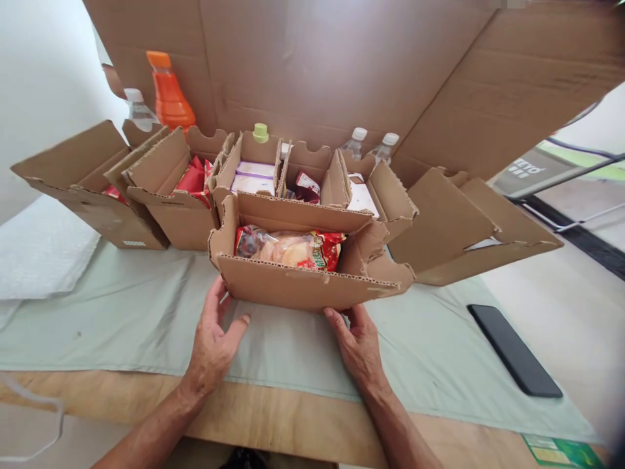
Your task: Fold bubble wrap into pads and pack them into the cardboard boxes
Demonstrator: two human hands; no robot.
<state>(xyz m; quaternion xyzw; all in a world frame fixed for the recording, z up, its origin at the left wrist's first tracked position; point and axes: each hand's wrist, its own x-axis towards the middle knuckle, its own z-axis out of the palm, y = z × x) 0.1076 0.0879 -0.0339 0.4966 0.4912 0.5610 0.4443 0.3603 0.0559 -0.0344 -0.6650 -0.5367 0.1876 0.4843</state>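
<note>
A cardboard box (pixel 303 290) with an uncovered top and notched end walls is between my two hands. Inside lies a clear and red snack packet (pixel 293 249). My left hand (pixel 215 342) has its fingers at the box's lower left corner, partly hidden by it; the thumb stands off the front wall. My right hand (pixel 359 345) has its thumb at the bottom front edge, with the other fingers bent in at the lower right. Whether the box is raised off the cloth I cannot tell.
Several cardboard boxes stand behind, holding red packets (pixel 193 179) and white-purple packs (pixel 254 179). An orange bottle (pixel 170 94) and clear bottles (pixel 359 143) stand at the back against a large cardboard panel (pixel 312 65). A black phone (pixel 512 348) lies on the green cloth (pixel 293 345).
</note>
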